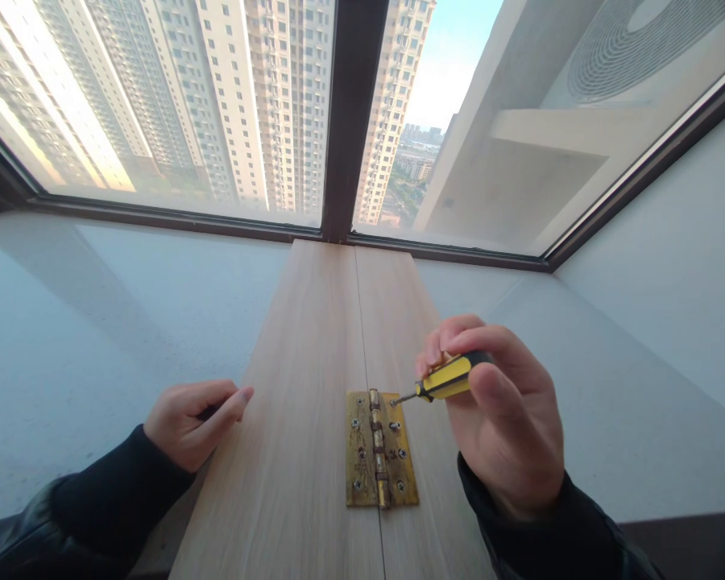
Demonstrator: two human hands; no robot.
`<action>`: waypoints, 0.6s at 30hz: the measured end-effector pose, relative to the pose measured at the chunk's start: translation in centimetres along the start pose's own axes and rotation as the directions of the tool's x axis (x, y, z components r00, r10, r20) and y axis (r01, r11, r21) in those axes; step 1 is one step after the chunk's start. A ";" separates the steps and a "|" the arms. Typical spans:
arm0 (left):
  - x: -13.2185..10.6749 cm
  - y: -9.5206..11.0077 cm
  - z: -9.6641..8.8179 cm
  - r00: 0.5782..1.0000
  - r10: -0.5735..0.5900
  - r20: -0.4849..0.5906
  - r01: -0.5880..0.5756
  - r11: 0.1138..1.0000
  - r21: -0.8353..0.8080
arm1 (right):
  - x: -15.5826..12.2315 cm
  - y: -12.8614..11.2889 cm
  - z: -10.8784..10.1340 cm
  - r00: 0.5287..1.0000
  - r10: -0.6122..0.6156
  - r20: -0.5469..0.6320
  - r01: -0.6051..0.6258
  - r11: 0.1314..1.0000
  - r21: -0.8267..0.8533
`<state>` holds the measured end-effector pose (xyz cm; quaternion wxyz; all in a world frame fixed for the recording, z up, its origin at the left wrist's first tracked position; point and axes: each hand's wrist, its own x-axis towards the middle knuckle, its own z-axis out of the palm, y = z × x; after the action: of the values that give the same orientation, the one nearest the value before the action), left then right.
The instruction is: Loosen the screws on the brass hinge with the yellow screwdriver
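My right hand (507,411) is closed round the yellow and black handle of a screwdriver (450,377). Its metal tip meets a screw (393,403) at the upper right of a worn brass hinge (361,451). The hinge lies open and flat across the seam between two pale wooden boards (302,338), with several screws in its holes. One screw (395,426) on the right leaf stands tilted. My left hand (199,419) rests at the left edge of the boards, fingers curled in and thumb against them; whether anything is inside cannot be seen.
Under the boards is a white sill (126,298), running to a white wall (670,201) on the right. A dark window frame (341,121) crosses the far side, and the boards reach up to it. Tall buildings (229,105) stand outside the glass.
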<state>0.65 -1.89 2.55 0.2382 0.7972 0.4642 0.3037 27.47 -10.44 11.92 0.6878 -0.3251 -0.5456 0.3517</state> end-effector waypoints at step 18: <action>-0.1 0.1 -0.2 0.998 -0.039 0.046 0.039 0.999 0.005 | -0.3 1.4 -0.6 0.991 -0.126 0.054 0.123 0.991 0.047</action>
<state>0.53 -1.96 2.73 0.2531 0.7951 0.4748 0.2797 27.81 -9.97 10.48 0.6994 -0.2652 -0.5765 0.3289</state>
